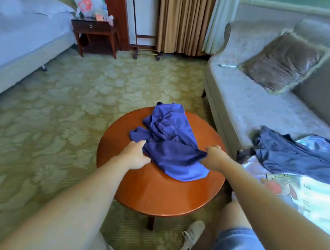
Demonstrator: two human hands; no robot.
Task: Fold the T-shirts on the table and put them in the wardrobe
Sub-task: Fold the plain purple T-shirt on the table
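blue t-shirt point(167, 133) lies crumpled on the round desk point(154, 193); my left hand point(135, 154) and right hand point(214, 158) both grip its near edge.

A blue T-shirt point(170, 141) lies crumpled on the round wooden table point(154, 193) — its far edge overhanging the rim.

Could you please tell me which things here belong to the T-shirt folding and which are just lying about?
Part of the job: blue T-shirt, crumpled on the round table; left hand and right hand, both gripping it.
Just lying about: cushion, dark garment and white printed garment on the sofa; plastic bags on the nightstand; bed.
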